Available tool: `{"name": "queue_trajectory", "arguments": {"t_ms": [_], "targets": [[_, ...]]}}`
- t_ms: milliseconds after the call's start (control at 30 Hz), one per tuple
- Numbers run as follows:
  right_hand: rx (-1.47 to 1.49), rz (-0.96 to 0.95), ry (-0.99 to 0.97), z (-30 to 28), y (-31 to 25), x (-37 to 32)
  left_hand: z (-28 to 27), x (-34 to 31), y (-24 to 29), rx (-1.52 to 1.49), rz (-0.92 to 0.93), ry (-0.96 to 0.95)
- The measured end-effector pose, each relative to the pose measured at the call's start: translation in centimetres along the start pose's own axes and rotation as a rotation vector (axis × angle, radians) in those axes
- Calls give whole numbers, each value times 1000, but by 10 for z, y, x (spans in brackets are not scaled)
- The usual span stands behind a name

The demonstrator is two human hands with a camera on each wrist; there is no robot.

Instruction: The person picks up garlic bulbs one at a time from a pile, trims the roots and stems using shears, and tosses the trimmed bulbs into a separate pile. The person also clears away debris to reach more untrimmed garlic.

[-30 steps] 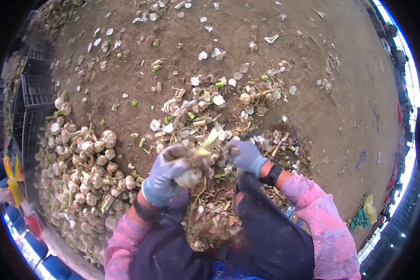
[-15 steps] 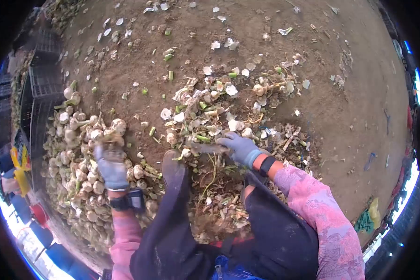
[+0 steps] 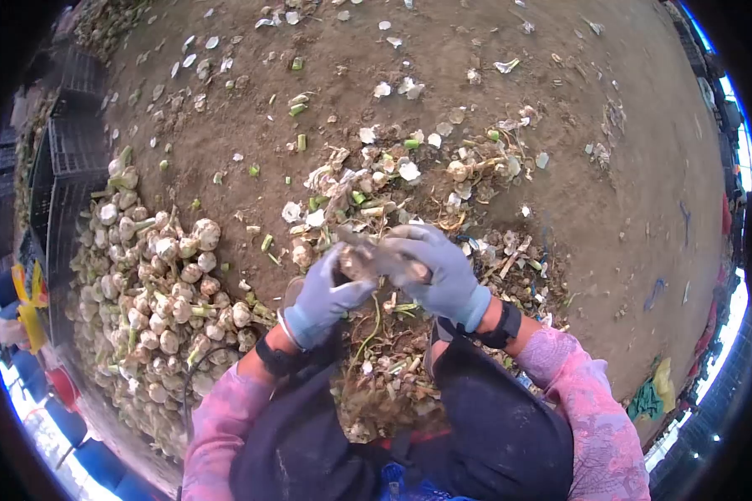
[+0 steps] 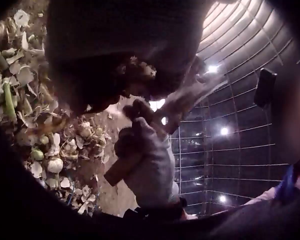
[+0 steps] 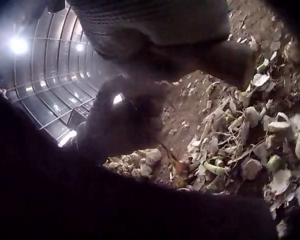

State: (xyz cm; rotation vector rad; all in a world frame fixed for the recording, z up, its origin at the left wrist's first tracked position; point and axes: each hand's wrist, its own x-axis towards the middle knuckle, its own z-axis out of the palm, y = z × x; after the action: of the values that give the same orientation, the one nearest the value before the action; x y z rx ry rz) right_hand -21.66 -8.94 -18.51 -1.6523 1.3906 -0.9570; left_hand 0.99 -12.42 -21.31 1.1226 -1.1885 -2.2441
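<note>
In the head view my gloved left hand [image 3: 326, 292] grips a garlic bulb [image 3: 357, 264], its fingers curled round it. Close against it, my gloved right hand [image 3: 439, 271] holds a knife by its wooden handle [image 5: 235, 60]. That handle's end pokes out of the fist in both wrist views. Motion blurs the blade where the two hands meet above the ground. In the left wrist view the left glove is a dark shape that mostly hides the bulb.
A big heap of garlic bulbs [image 3: 154, 317] lies on the left, beside dark plastic crates [image 3: 75, 146]. Cut stems, roots and peelings [image 3: 368, 184] litter the soil ahead and between the legs. A green and yellow bag [image 3: 650, 397] lies at the right.
The left hand first left the middle with one bulb, reached to the heap on the left, and is now back at the middle with a bulb. The right hand kept the knife near the middle.
</note>
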Motion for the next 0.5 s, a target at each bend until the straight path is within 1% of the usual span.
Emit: {"name": "queue_trajectory", "arguments": {"t_ms": [67, 100, 133, 167, 200, 300, 333, 400, 467, 500], "targets": [[-98, 72, -93, -9, -2, -12, -11, -2, -7, -38, 2, 22], [-148, 108, -140, -12, -3, -15, -5, -6, -1, -66, 36, -15], [-267, 14, -127, -13, -8, -14, 1, -10, 4, -96, 69, -54], [-299, -3, -129, -12, -8, -13, 7, -13, 10, -127, 100, -93], [-331, -19, -130, -11, -9, -13, 8, -16, 7, -25, 124, -100], [-396, -41, -156, -12, -10, -12, 6, -21, 11, -56, 81, -125], [-413, -45, -169, -12, -11, -11, 10, -23, 10, -286, 77, -108], [-422, -66, -143, -11, -11, -12, 14, -23, 9, -429, 77, -51], [-441, -74, -128, -8, -11, -12, 17, -23, 9, -257, 81, 26], [-457, -72, -125, -6, -11, -12, 11, -16, 0, -574, -92, 15]]}}
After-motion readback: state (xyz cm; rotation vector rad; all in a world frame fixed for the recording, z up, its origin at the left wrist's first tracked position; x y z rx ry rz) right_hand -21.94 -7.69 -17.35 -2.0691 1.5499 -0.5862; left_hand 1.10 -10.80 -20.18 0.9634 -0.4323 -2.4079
